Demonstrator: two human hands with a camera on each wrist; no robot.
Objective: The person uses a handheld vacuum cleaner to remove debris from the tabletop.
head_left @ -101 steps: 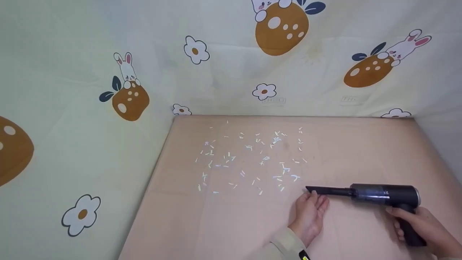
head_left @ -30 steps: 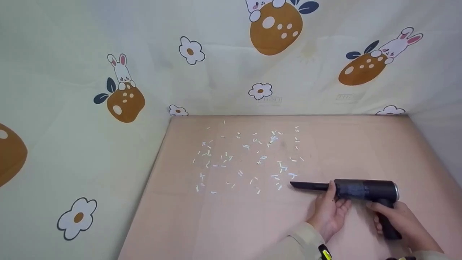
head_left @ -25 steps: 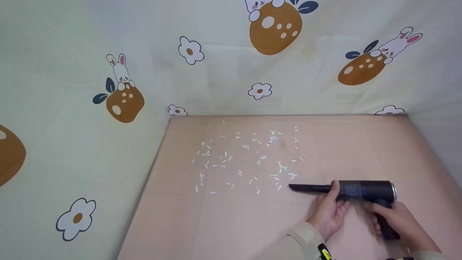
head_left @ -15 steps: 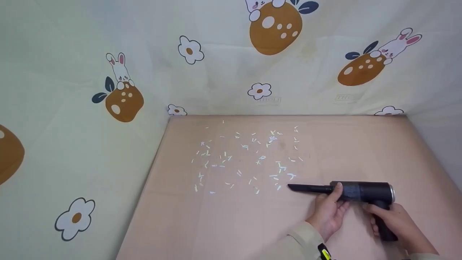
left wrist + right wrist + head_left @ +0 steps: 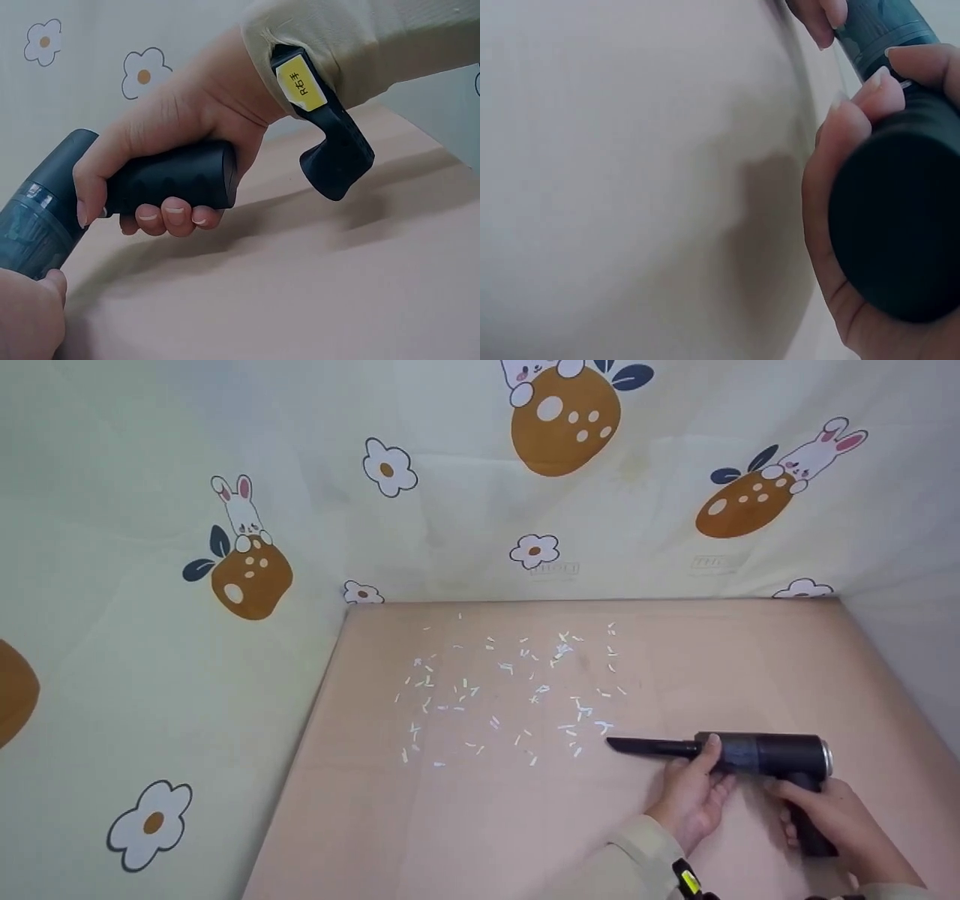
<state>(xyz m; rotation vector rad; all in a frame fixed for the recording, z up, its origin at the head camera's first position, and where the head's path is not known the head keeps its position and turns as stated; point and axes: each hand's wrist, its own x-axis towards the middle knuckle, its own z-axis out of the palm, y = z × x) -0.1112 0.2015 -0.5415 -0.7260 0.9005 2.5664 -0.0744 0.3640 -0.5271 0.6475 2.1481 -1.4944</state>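
A black handheld vacuum cleaner (image 5: 784, 754) with a long narrow nozzle (image 5: 649, 746) points left above the table. My right hand (image 5: 840, 814) grips its handle, the fingers wrapped round it in the left wrist view, where the handle (image 5: 172, 178) is plain. My left hand (image 5: 690, 799) holds the front of the body, thumb over the joint with the nozzle and fingers below. Part of that hand (image 5: 26, 319) shows at the lower left of the left wrist view. Small pale paper scraps (image 5: 540, 690) lie scattered left of and beyond the nozzle tip.
The tabletop (image 5: 465, 825) has a pinkish-beige cover. A pale cloth (image 5: 450, 510) printed with rabbits and flowers rises along its left and far edges, and a plain pale side stands at the right.
My left hand has shifted from under the nozzle tip back to the vacuum's front, and the vacuum has moved left. In the last half second it edges slightly right. The scraps look unchanged.
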